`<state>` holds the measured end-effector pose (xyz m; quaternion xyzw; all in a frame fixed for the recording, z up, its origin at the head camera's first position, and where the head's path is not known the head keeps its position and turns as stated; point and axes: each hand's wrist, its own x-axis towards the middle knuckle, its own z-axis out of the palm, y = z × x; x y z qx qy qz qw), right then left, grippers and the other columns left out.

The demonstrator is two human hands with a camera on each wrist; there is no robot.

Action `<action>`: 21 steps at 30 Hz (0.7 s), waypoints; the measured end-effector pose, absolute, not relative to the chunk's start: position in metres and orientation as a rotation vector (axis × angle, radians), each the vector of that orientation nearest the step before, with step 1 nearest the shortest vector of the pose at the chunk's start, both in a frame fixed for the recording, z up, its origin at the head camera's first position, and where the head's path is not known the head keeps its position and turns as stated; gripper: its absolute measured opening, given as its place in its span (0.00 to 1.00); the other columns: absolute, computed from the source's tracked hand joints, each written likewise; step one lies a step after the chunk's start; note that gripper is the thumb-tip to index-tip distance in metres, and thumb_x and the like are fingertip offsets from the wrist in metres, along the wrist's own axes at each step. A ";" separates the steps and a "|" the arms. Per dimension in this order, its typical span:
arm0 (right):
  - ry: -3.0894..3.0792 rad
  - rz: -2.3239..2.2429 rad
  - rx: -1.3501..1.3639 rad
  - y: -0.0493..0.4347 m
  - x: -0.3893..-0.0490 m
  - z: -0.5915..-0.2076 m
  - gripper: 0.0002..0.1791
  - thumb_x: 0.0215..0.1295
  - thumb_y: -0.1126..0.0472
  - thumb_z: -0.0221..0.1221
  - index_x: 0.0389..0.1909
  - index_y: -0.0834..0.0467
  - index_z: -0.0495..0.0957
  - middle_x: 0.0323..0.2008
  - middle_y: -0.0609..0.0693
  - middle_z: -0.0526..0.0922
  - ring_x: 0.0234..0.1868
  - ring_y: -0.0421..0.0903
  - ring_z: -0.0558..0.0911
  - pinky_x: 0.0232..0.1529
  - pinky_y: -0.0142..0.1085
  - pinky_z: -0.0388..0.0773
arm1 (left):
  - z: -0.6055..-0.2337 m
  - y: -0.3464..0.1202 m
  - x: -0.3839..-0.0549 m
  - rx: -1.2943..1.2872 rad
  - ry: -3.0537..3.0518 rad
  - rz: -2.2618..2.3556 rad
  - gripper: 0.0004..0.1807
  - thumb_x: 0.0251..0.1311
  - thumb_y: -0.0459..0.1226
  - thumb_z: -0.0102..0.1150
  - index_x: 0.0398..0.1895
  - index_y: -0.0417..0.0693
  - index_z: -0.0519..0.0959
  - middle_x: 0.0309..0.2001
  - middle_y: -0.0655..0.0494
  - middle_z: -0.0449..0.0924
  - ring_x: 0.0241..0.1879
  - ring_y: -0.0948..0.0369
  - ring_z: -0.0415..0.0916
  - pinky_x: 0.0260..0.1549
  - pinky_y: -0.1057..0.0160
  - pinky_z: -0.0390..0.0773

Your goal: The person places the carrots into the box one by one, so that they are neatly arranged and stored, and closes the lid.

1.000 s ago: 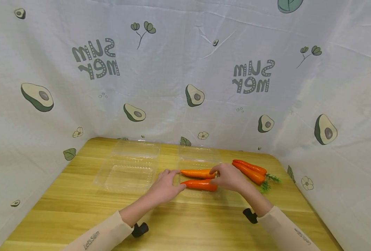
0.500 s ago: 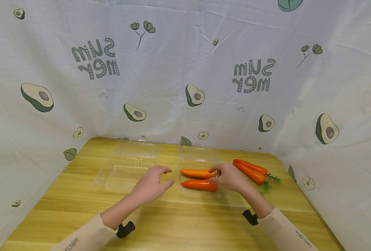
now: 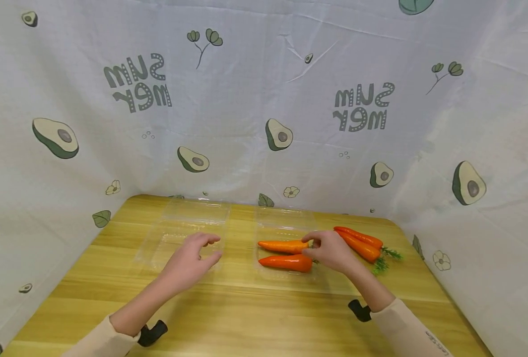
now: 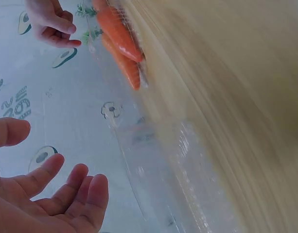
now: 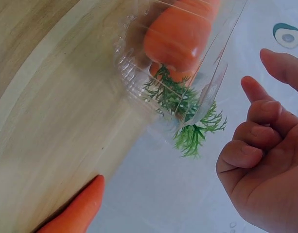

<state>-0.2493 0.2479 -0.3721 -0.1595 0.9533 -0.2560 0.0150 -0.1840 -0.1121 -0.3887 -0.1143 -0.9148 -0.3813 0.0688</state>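
Note:
Two carrots, an orange one (image 3: 279,246) and a redder one (image 3: 286,263), lie side by side in the right clear plastic box (image 5: 127,68), tips to the left. Green leaves (image 5: 187,107) show at their thick ends in the right wrist view. My right hand (image 3: 328,250) hovers beside those ends, thumb and forefinger apart, other fingers loosely bent, holding nothing. Over the left clear plastic box (image 3: 154,260) is my left hand (image 3: 188,260), its fingers spread and relaxed with nothing in them. The left wrist view shows that left hand (image 4: 46,194) well away from the carrots.
Two more carrots (image 3: 360,245) with green tops lie on the wooden table (image 3: 255,317), right of the right box. Both boxes have their lids (image 3: 284,215) folded back. A white printed cloth (image 3: 228,109) hangs behind and at the sides.
My left hand has drawn away from the carrot tips to the left, over the left box. My right hand has shifted slightly right, off the carrots' thick ends. The carrots stay put.

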 end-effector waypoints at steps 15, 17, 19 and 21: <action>2.927 -0.955 -0.435 0.264 -0.251 -0.368 0.16 0.66 0.59 0.66 0.51 0.61 0.84 0.18 0.46 0.62 0.20 0.44 0.60 0.25 0.36 0.61 | -0.393 -0.177 -0.177 -0.218 -2.726 -1.150 0.26 0.72 0.50 0.55 0.67 0.46 0.74 0.64 0.45 0.74 0.63 0.45 0.70 0.55 0.44 0.76; 2.933 -0.966 -0.442 0.265 -0.251 -0.367 0.16 0.66 0.59 0.66 0.51 0.62 0.84 0.18 0.46 0.62 0.20 0.44 0.60 0.25 0.36 0.61 | -0.394 -0.185 -0.176 -0.189 -2.726 -1.149 0.26 0.72 0.50 0.55 0.67 0.45 0.74 0.64 0.44 0.74 0.63 0.45 0.69 0.56 0.43 0.75; 2.942 -0.974 -0.432 0.267 -0.250 -0.367 0.16 0.65 0.58 0.67 0.51 0.61 0.84 0.18 0.46 0.63 0.20 0.43 0.60 0.25 0.36 0.61 | -0.395 -0.192 -0.176 -0.163 -2.730 -1.152 0.27 0.73 0.50 0.54 0.67 0.44 0.74 0.65 0.43 0.73 0.63 0.44 0.69 0.57 0.41 0.73; 2.951 -0.976 -0.426 0.268 -0.250 -0.368 0.17 0.65 0.57 0.67 0.51 0.61 0.84 0.18 0.46 0.64 0.20 0.43 0.60 0.25 0.36 0.61 | -0.396 -0.198 -0.175 -0.139 -2.736 -1.154 0.28 0.73 0.50 0.54 0.67 0.43 0.73 0.66 0.41 0.72 0.64 0.43 0.68 0.57 0.40 0.73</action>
